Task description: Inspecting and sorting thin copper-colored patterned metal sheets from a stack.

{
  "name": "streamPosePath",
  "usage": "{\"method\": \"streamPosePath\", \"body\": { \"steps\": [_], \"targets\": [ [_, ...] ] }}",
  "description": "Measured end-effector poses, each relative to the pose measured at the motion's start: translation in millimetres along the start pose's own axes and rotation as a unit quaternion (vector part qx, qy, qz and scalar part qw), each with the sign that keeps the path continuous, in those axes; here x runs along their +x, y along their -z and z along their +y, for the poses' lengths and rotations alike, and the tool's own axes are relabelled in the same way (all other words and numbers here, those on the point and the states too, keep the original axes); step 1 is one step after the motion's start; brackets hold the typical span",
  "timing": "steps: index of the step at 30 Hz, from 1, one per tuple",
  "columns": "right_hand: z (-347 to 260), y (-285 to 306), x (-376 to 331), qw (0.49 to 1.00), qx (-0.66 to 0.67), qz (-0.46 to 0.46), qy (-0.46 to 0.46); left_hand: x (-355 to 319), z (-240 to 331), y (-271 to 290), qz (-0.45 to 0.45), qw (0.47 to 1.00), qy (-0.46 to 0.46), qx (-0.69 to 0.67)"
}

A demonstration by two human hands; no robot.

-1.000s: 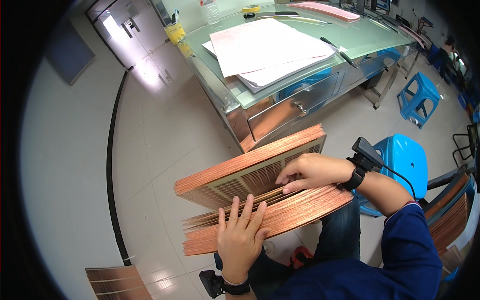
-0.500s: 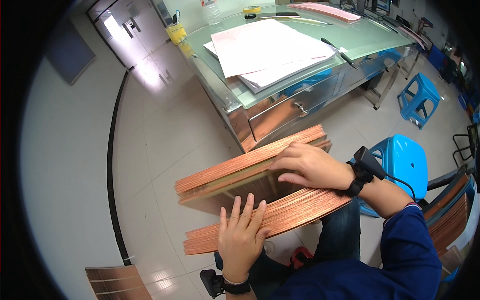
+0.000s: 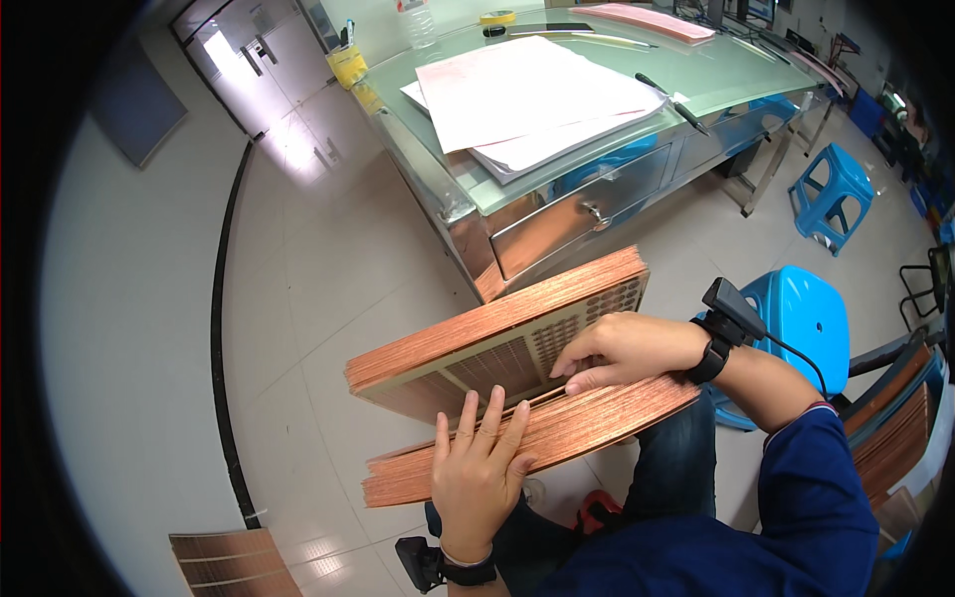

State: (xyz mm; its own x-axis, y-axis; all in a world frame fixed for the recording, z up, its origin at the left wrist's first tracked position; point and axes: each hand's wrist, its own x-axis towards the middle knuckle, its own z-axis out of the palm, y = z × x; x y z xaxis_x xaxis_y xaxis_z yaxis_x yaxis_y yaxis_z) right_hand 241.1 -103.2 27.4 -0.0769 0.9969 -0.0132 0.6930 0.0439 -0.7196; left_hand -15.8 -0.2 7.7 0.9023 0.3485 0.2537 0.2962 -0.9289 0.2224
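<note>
Near stack of thin, rectangular, copper-edged panels (image 3: 597,418) sits under my left hand (image 3: 477,478), its spread fingers laid over without clamping; easing that hold could let sheets fan. My right hand (image 3: 632,348) curls in the narrow wedge ahead, its only room; from my remote view I can't tell whether it pinches a sheet. A hasty tug could scrape the far copper-edged stack (image 3: 497,320) just beyond. Past my right wrist, a blue plastic stool (image 3: 811,328) bounds sideways swings; farther ahead, a green-glass-topped metal desk (image 3: 736,90).
</note>
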Motion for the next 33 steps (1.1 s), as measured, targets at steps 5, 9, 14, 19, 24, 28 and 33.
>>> {"method": "streamPosePath", "body": {
  "steps": [5,9,14,19,24,28,33],
  "targets": [
    [3.0,1.0,2.7,1.000,0.000,-0.010,-0.019,0.4,1.2,1.3,-0.003,1.000,-0.002,0.002],
    [6.1,0.9,4.3,0.999,0.018,-0.014,-0.024,0.7,0.7,1.3,-0.001,1.000,-0.002,0.001],
    [6.8,-0.3,4.7,0.999,0.025,-0.016,-0.031,0.1,0.4,1.6,-0.002,1.000,-0.003,0.003],
    [6.2,0.0,3.4,0.999,0.027,-0.034,-0.024,0.2,0.2,1.6,-0.003,1.000,-0.005,0.001],
    [8.2,-1.4,2.9,0.998,0.031,-0.046,-0.019,0.0,0.4,1.2,0.002,1.000,-0.005,0.001],
    [13.5,-3.1,2.3,0.998,0.024,-0.047,-0.024,0.4,1.0,1.0,0.003,1.000,-0.006,-0.007],
    [8.4,-0.7,3.5,0.998,0.023,-0.046,-0.030,-0.4,0.2,0.4,0.002,1.000,-0.006,-0.004]
  ]
}}
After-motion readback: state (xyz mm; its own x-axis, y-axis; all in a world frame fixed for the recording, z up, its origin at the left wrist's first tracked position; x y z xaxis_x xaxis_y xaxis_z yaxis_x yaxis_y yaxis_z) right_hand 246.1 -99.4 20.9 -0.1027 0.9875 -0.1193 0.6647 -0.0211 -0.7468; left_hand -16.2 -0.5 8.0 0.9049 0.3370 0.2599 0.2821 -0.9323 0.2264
